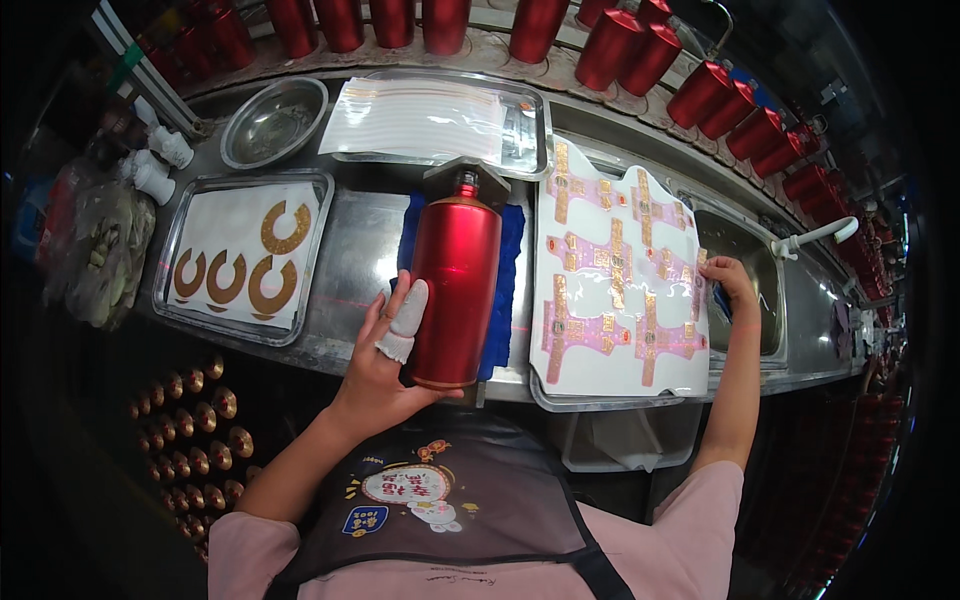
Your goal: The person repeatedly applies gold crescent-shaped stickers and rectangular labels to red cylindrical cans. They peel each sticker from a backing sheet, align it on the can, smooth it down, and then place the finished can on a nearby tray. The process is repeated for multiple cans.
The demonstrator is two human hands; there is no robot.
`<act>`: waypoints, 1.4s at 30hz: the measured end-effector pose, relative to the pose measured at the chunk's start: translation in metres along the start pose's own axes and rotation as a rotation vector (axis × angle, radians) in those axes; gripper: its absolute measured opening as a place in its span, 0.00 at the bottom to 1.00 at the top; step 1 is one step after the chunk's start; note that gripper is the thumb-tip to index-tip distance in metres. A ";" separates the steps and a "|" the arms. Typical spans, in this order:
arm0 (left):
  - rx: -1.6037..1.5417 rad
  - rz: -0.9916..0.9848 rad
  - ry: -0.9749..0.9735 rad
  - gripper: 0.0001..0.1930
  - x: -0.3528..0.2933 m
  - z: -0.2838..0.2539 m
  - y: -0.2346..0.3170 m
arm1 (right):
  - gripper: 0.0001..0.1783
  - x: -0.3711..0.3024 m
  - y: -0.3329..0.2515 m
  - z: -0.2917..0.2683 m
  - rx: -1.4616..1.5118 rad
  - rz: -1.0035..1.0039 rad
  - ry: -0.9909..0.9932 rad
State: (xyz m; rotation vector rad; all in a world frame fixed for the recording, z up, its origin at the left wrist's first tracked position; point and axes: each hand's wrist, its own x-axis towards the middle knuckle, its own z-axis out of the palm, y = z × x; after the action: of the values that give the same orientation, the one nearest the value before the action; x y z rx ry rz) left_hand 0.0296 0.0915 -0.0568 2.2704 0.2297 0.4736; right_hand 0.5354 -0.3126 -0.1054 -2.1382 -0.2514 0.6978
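A glossy red bottle lies on its back, its neck pointing away from me, in a holder padded with blue cloth. My left hand grips its lower left side, thumb at the base; white covers are on some of its fingers. On the right, a white sheet carries several pink and gold decals. At that sheet's right edge my right hand pinches a decal between its fingertips. A small dark-blue piece is tucked in the same hand, mostly hidden.
At left, a metal tray bears gold ring-shaped decals. Behind are a steel bowl and a tray with striped translucent sheets. A sink with a white tap is at right. Red bottles line the back.
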 end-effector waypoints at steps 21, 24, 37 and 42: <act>-0.008 0.090 -0.004 0.57 -0.001 -0.004 -0.001 | 0.04 -0.078 0.004 -0.026 0.005 -0.138 0.543; 0.020 0.132 -0.018 0.57 -0.002 -0.007 -0.002 | 0.04 -0.118 -0.082 0.035 0.218 -0.274 0.400; -1.437 -0.437 -0.094 0.44 0.095 -0.054 0.037 | 0.12 -0.185 -0.326 0.266 0.875 -0.509 -0.103; -1.458 -0.489 0.035 0.40 0.096 -0.044 0.046 | 0.11 -0.217 -0.291 0.314 0.998 -0.370 -0.069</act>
State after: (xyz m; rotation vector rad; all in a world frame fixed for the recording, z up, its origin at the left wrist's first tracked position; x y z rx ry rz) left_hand 0.0998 0.1201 0.0295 0.7413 0.3014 0.2490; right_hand 0.1991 -0.0107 0.0555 -1.0804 -0.2524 0.5141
